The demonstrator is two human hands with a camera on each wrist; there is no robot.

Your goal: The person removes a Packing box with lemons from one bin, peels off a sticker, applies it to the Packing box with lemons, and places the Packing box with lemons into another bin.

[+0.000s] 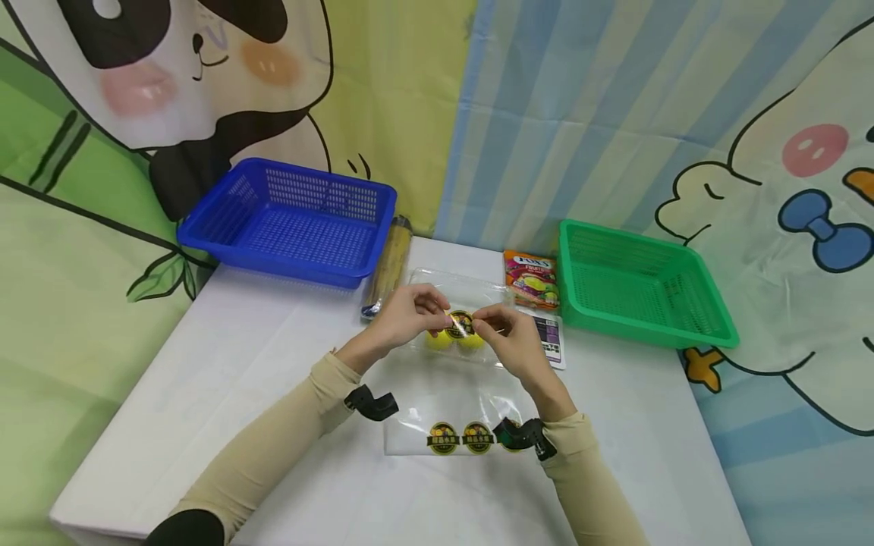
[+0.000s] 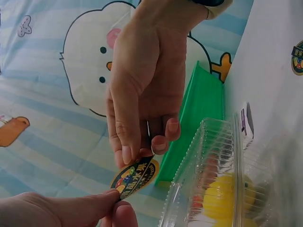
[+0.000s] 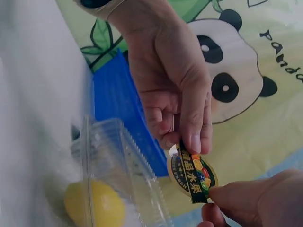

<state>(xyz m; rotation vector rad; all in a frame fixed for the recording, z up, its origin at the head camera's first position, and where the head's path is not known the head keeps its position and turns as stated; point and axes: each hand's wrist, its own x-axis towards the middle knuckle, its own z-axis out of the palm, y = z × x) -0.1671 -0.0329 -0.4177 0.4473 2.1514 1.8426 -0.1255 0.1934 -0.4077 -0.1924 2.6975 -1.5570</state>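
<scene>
Both hands pinch a round black-and-gold fruit label sticker [image 1: 460,325] between thumb and fingers, one at each end. The left hand [image 1: 403,315] has its left end and the right hand [image 1: 514,341] its right end. In the right wrist view the sticker [image 3: 193,175] shows printed fruit and a dark banner. Below the hands lies a clear plastic clamshell box [image 2: 201,156] with yellow lemon-like fruits [image 3: 97,203] inside. Nearer the person, a clear backing sheet [image 1: 437,398] carries more stickers [image 1: 477,437]; the right wrist strap partly hides one.
A blue basket [image 1: 300,227] stands at the back left, a green basket [image 1: 635,292] at the right. Between them lie a long yellowish packet [image 1: 391,265], an orange Fox's candy bag [image 1: 531,279] and a white-and-purple printed packet [image 1: 551,341]. Printed curtains hang behind the table.
</scene>
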